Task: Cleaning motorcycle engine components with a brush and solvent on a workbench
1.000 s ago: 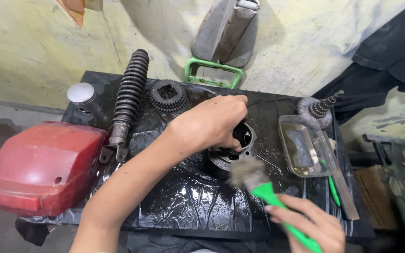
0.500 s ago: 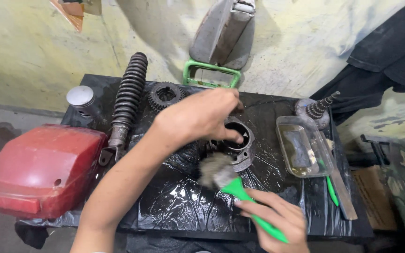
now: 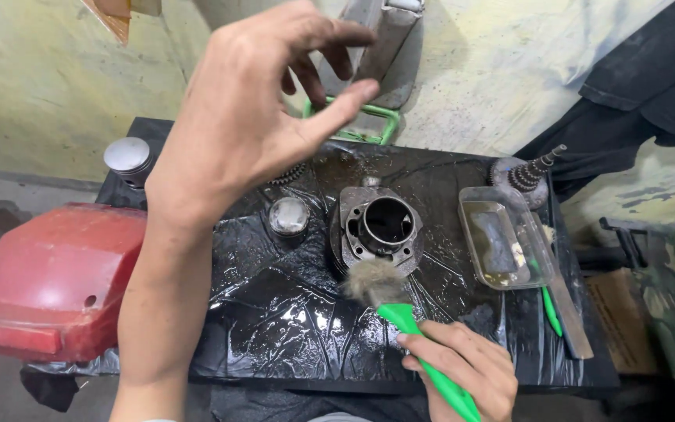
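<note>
The left hand [image 3: 251, 117] is up in the air close to the camera, fingers spread and loosely curled, holding nothing, well above the counter [image 3: 291, 312], which is covered in wet, shiny black plastic. The right hand [image 3: 462, 371] has its grip wrapped tight around the green handle of a brush [image 3: 388, 293], and the greyish bristles sit right against the near edge of the metal engine cylinder [image 3: 380, 227]. That cylinder lies in the middle of the counter with its round bore facing up. Just left of it sits a small silver piston [image 3: 288, 215], and another piston [image 3: 128, 156] stands at the far left corner. To the right there's a clear plastic tray [image 3: 501, 234] with some murky liquid in it, and a gear shaft [image 3: 529, 173] behind that. A red body panel [image 3: 48, 281] sits off the left side.
</note>
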